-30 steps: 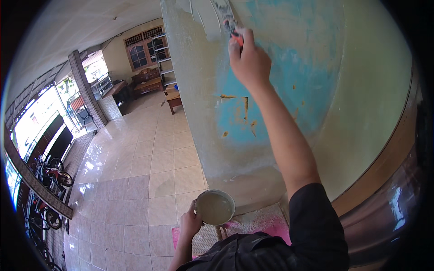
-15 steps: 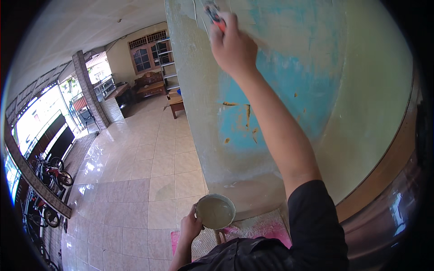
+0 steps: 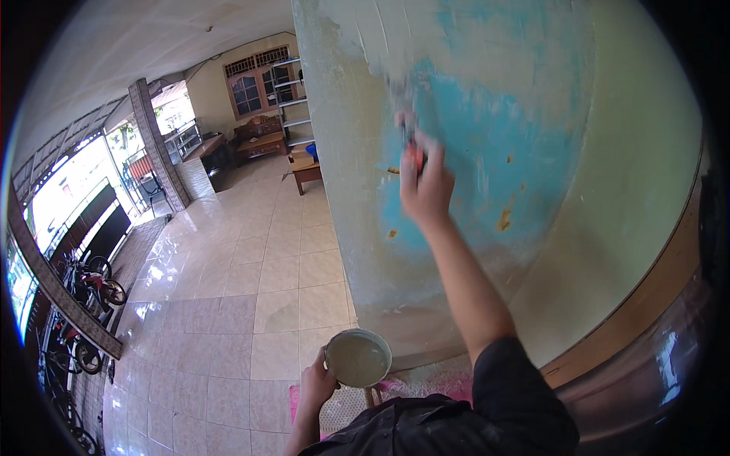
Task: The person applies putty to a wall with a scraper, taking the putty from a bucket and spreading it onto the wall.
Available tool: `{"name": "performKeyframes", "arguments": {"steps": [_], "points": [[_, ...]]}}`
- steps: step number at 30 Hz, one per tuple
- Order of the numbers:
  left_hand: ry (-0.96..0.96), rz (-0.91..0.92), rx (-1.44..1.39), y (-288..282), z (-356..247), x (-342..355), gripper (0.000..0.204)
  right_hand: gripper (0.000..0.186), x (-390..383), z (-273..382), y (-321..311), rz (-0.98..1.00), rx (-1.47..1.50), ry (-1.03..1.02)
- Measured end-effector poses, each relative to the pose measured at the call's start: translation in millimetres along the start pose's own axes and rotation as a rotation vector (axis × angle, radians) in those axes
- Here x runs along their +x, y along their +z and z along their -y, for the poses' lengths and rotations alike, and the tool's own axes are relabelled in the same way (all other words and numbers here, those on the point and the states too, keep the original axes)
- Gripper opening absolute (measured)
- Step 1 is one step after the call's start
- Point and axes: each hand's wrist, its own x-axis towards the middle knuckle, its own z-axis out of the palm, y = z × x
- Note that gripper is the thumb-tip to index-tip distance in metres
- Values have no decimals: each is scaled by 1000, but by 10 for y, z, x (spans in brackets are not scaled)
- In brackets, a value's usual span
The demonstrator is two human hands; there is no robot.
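My right hand (image 3: 428,186) is closed round the red handle of a putty knife (image 3: 408,125), whose grey end is blurred against the wall (image 3: 487,144). Pale filler covers the wall's upper part in streaks, with thin upright ridges near the top left. Below it shows a bright blue patch with several brown chipped spots. Low in front of me, my left hand (image 3: 318,380) grips the side of a round tub (image 3: 370,332). Inside lies smooth grey-beige paste (image 3: 359,361). My left fingers are partly hidden behind the tub.
Pink-stained matting (image 3: 346,410) lies by the wall's foot. Tiled floor (image 3: 220,327) stretches left toward a wooden bench (image 3: 258,138), a low table (image 3: 306,167) and metal shelves (image 3: 295,102). Motorbikes (image 3: 91,289) stand at far left. A brown panel edge (image 3: 608,334) curves along the right.
My right hand has come down the wall with the putty knife, from the top edge to the blue patch. The left hand still holds the tub low down. The view has shifted slightly.
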Motion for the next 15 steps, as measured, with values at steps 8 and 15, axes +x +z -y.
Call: {"name": "performKeyframes", "arguments": {"steps": [8, 15], "points": [[48, -68, 8, 15, -54, 62, 51, 33, 541, 161, 93, 255, -371, 67], [67, -18, -45, 32, -72, 58, 51, 38, -660, -373, -152, 109, -124, -107]]}}
